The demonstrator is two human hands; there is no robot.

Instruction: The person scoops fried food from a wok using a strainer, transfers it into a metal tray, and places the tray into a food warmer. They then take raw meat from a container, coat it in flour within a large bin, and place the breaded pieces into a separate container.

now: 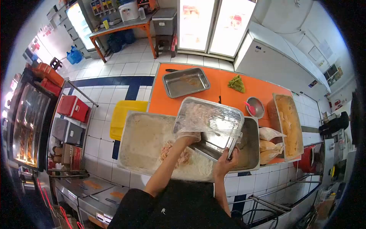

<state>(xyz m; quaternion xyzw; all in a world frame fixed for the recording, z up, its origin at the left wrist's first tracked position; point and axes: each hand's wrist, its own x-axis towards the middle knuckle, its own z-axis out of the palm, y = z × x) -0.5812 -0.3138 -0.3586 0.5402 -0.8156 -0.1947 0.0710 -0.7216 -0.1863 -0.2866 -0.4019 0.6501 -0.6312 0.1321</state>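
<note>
A metal tray [223, 139], partly covered with clear plastic film [194, 114], is held tilted above a large flour-dusted pan [133, 129]. My right hand [226, 162] grips its near right edge. My left hand [189, 138] reaches in at the tray's near left side, by the film; its fingers are hidden. Pale pieces show blurrily through the film. Below my left forearm, a heap of raw meat pieces [167, 150], probably chicken, lies in the pan beside white flour [200, 166].
On the orange table [221, 78] stand another metal tray [204, 83], a green cloth [236, 83], and a metal bowl [259, 107] with a pink scoop [250, 108]. Bags of powder [268, 147] and a long breading-filled pan [288, 118] are right. A yellow lid-like object [118, 118] is left.
</note>
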